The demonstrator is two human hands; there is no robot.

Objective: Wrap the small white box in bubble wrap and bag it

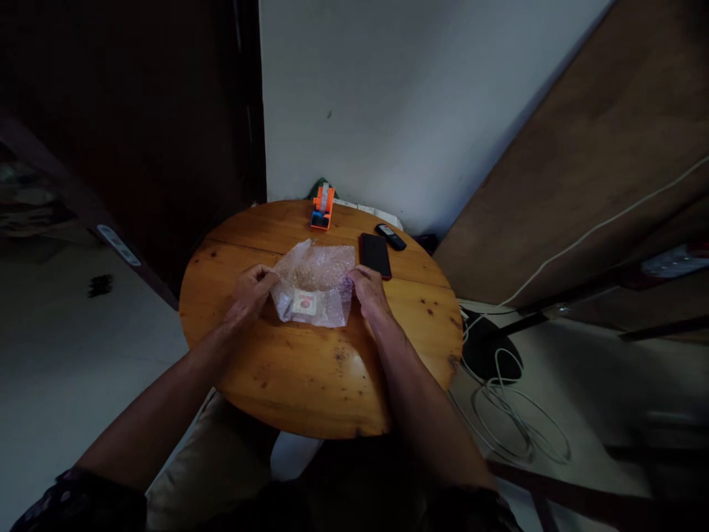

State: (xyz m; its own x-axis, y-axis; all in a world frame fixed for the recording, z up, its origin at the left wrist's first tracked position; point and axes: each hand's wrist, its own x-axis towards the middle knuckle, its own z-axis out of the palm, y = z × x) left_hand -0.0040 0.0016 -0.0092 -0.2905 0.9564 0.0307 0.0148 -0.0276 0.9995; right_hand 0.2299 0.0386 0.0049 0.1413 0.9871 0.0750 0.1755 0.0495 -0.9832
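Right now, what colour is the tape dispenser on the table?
The tape dispenser is mostly orange, with some blue; head view.

Shiny, blistered plastic bubble wrap point(328, 275) — glossy, knotty wooden tabletop point(310, 377) — smooth-looking plastic tape dispenser point(329, 208)

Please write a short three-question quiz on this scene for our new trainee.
1. True or false: the left hand and the right hand both hold the bubble wrap.
2. What is the main colour of the tape dispenser near the far edge of the wooden table? A) green B) orange C) white
3. Fill in: the flat black device lies closest to the ____ hand.

Key: 1. True; 2. B; 3. right
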